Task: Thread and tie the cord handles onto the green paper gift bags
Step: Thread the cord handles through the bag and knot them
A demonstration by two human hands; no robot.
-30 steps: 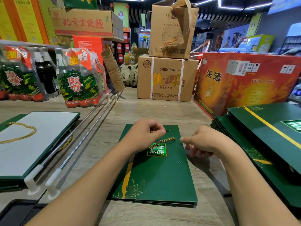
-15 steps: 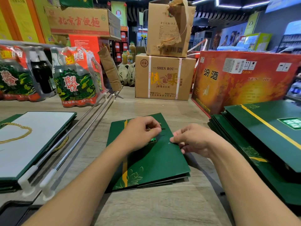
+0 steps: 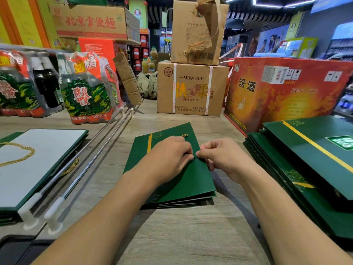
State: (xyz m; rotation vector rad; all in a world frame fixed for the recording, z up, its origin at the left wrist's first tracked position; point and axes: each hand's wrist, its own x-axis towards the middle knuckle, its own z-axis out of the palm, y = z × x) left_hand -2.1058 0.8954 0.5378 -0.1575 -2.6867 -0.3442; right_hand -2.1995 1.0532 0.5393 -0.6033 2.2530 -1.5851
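1. Left hand (image 3: 168,157): fingers curled round the twisted gold cord (image 3: 185,135); only the cord's end shows, beyond the knuckles.
2. Flat, matte dark-green paper gift bag (image 3: 177,184): centre of the wood-grain surface (image 3: 172,236), under both hands, long axis running away from the person, folded layers at the near edge.
3. Right hand (image 3: 223,159): fingers curled, tips pinched at the bag's punched hole (image 3: 194,158); cannot tell what they hold.

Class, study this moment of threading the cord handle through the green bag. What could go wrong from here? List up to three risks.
1. The fingers of the left hand and right hand crowd the small hole, so the gold cord could miss it or fray.
2. The green bag lies on a loose pile of flat bags; a tug might slide it.
3. A hard pull may tear the paper at the hole.
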